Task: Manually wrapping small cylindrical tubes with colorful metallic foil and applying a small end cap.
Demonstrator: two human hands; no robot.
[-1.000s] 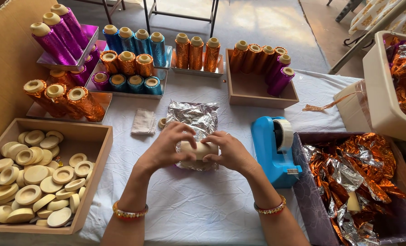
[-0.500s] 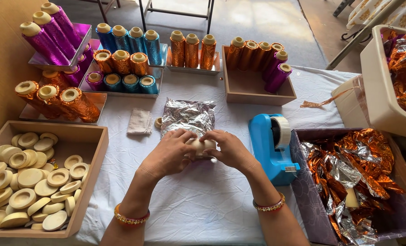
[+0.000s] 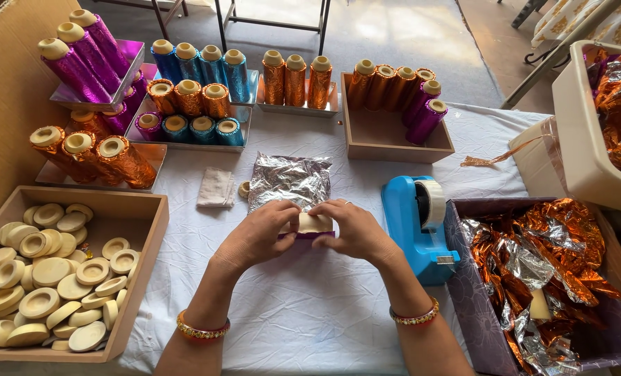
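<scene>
Gripping spool [image 3: 315, 223] w/ both hands: L [image 3: 263, 232], R [image 3: 353, 230] | foil [image 3: 289, 180] behind | tape dispenser [image 3: 418, 223] R

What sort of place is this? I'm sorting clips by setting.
Likely a small craft workbench: foil-wrapped spools in trays, a wooden box of plain discs, and a blue tape dispenser.

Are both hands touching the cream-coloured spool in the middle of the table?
Touching. The head view shows the left hand and right hand closed round the ends of the cream spool, fingers pressed on it, with no gap visible.
</scene>
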